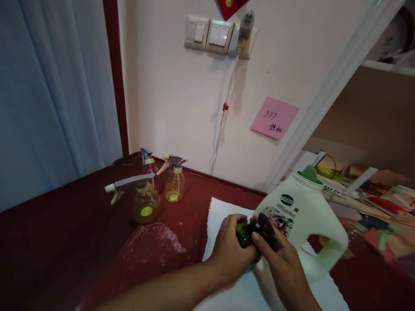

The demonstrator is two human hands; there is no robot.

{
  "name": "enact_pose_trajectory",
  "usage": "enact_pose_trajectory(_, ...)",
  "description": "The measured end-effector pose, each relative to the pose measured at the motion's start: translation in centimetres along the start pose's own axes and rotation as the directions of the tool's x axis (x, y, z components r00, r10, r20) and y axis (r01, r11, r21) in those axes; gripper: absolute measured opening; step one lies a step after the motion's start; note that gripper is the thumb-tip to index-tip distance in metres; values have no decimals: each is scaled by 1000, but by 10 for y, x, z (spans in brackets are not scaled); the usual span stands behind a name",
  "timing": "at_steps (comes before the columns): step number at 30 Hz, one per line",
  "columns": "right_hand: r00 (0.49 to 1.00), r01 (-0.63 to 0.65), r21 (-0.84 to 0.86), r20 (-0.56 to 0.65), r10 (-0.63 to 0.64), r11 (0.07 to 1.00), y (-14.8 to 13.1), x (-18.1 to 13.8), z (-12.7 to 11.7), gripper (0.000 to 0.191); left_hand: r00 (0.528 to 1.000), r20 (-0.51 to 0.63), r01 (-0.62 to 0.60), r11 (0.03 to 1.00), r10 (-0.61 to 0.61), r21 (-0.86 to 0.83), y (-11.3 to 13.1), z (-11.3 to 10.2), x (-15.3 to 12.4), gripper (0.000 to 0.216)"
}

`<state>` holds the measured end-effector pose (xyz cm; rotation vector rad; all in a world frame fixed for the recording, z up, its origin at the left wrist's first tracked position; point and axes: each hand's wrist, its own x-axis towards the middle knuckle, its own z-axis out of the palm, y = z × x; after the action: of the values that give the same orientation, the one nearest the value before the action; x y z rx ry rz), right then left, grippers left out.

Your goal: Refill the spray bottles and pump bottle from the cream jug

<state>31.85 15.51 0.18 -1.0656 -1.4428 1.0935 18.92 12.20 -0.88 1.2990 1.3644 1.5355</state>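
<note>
Gripping, in the head view, is what both of my hands are about: my left hand (231, 248) is wrapped around a small dark green bottle (242, 235), and my right hand (280, 250) has thumb and fingers closed about its black top (263, 223). The bottle sits right between my hands, above a white sheet (215, 220) that lies under them on the dark red table (97, 216). I judge that the step is working the top against the bottle, though I cannot tell whether it is going on or coming off. The next move, as I see it, calls for a firm left hold with the bottle upright, while my right fingers turn evenly so the thread doesn't bind. Just beyond and right of my right hand stands a big pale jug (303, 196), uncapped, with a green piece (308, 173) in its mouth; whether my knuckles touch it I can't tell. Beyond my left hand, off to its left, three spray bottles (145, 203) stand close together, and another sprayer (355, 239) shows, blurred, well to the right of my right hand.
</note>
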Motion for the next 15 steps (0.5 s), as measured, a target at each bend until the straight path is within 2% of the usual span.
enact_pose_trajectory(3, 998, 58, -51, 26, -57, 997, -1, 1, 0, 46, 1000, -5, -3, 1000, 3, 8, 1, 1, 0, 49)
enact_pose_trajectory(8, 998, 62, -58, 23, -61, 996, -3, 1, 1, 44, 1000, 17, 8, 999, -8, -33, 2, -3, -3, 52)
enact_pose_trajectory(12, 998, 59, -48, 27, -57, 997, -4, -2, -1, 45, 997, 72, 3, 971, 15, -241, -2, -8, -9, 48)
enact_pose_trajectory(15, 994, 95, -95, 60, -89, 991, 0, -2, -2, 48, 998, 61, 33, 921, -10, -388, -4, -10, -11, 43)
